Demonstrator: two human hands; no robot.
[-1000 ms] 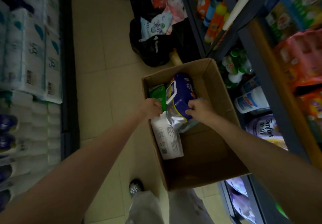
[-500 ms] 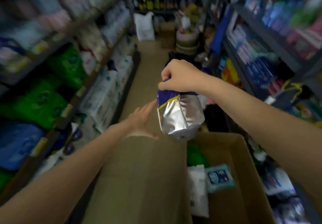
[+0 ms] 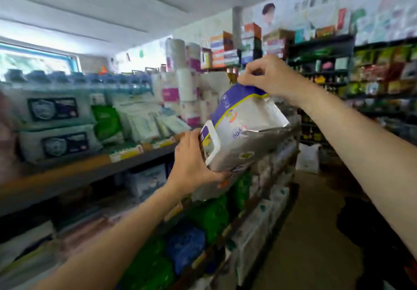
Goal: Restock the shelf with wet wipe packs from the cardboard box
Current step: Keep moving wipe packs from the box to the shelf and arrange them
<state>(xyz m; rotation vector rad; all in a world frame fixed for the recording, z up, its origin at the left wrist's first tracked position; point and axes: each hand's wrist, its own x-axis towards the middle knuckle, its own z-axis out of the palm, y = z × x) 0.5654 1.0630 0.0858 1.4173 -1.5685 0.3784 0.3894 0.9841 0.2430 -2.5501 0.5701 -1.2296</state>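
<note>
Wet wipe pack (image 3: 242, 131) held up in both hands beside the shelf (image 3: 94, 165).

The right hand (image 3: 268, 76) pinches the pack's purple top edge; the left hand (image 3: 191, 163) curls around its lower end by the white flip lid. The silver pack tilts in mid-air, just right of the shelf's stacked wipe packs (image 3: 56, 127) and tissue rolls (image 3: 187, 86).

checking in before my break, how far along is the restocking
Done: wipe packs already sit on the shelf. In hand: one purple and silver pack, right hand pinching its top, left hand gripping its lower end. Left: setting it on the shelf; the box is out of view.
</note>
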